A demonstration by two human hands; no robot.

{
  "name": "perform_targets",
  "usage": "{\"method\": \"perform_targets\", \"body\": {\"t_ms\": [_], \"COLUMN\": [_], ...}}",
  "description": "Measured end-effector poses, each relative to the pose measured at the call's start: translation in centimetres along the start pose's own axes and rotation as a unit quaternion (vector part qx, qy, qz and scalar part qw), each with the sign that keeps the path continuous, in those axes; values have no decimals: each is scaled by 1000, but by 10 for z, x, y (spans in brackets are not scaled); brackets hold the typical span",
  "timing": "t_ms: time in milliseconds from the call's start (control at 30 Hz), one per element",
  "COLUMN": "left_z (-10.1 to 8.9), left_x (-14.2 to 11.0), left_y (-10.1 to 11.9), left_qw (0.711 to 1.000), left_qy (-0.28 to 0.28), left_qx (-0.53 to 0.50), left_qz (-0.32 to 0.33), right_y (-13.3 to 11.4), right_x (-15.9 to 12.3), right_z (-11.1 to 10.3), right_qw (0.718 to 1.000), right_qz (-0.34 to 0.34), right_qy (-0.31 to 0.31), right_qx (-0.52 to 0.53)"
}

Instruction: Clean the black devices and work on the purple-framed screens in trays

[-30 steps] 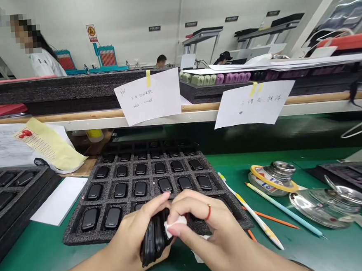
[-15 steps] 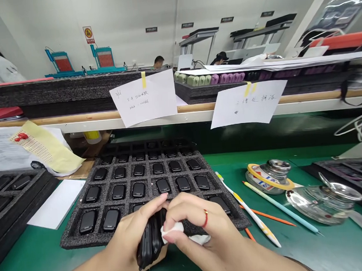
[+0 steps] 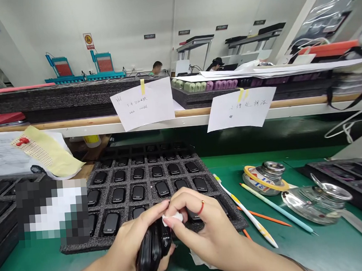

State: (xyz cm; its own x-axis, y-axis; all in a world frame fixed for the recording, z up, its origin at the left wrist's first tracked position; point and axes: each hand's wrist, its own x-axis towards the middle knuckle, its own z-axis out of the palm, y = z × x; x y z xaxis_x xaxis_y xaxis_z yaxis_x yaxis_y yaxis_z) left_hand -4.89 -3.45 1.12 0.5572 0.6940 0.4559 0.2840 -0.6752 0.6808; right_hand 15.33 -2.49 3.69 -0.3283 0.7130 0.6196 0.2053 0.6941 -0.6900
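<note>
Pale walls (image 3: 123, 15) and a white-edged shelf (image 3: 192, 120) back the green surface (image 3: 328, 249) where I work. My left hand (image 3: 128, 240) is clamped round a bundle of black cases (image 3: 153, 249), thumb along the top, fingertips curling out beneath. My right hand (image 3: 217, 228) has thumb and forefinger pinched on a white wad (image 3: 178, 218), which seems to touch the upper end of the case nearest it; a red string (image 3: 201, 207) circles one of those fingers.

Half a second ago the wad sat lower, beside the bundle; now it is higher, and more of a third case shows, fanned out from the other two. I take that to mean the rubbing has shifted to that case's upper end and isn't finished; whether it has come clean I can't tell.

Just under my right hand lies a loose white tissue (image 3: 199, 259). Beyond the bundle, which I hold at its near edge, the foam tray (image 3: 102, 244) carries more cases in its slots. Off to the right are a toothbrush (image 3: 251, 216), a blue stick (image 3: 277, 207), an orange stick (image 3: 275, 220) and, farther out, a glass jar (image 3: 313, 206).
</note>
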Motion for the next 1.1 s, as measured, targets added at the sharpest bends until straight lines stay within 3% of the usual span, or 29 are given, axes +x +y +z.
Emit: {"method": "perform_targets", "body": {"t_ms": [267, 467, 600, 700, 800, 933, 1000, 1100], "left_z": [-8, -3, 3, 7, 13, 18, 18, 17], "left_x": [4, 3, -2, -1, 6, 14, 17, 18], "left_y": [4, 10, 5, -4, -14, -18, -16, -13], "left_qw": [998, 999, 998, 987, 959, 936, 934, 927], "left_qy": [1, 17, -9, 6, 20, 12, 1, -8], "left_qx": [-42, 5, -24, -85, -164, -192, -197, -224], "left_qz": [-38, -31, -60, -137, -229, -294, -299, -300], "right_y": [-14, -9, -4, 3, 23, 62, 75, 75], "right_x": [-7, -3, -2, -8, -25, -70, -92, -110], "right_z": [3, 8, 2, -20, -62, -125, -145, -145], "right_qw": [999, 997, 989, 987, 970, 873, 835, 827], "right_qz": [-42, 63, 138, 163, 193, 288, 303, 230], "right_qy": [-12, 14, -4, -5, 41, 36, 31, 32], "right_qx": [25, 36, 59, 18, -144, -393, -459, -513]}}
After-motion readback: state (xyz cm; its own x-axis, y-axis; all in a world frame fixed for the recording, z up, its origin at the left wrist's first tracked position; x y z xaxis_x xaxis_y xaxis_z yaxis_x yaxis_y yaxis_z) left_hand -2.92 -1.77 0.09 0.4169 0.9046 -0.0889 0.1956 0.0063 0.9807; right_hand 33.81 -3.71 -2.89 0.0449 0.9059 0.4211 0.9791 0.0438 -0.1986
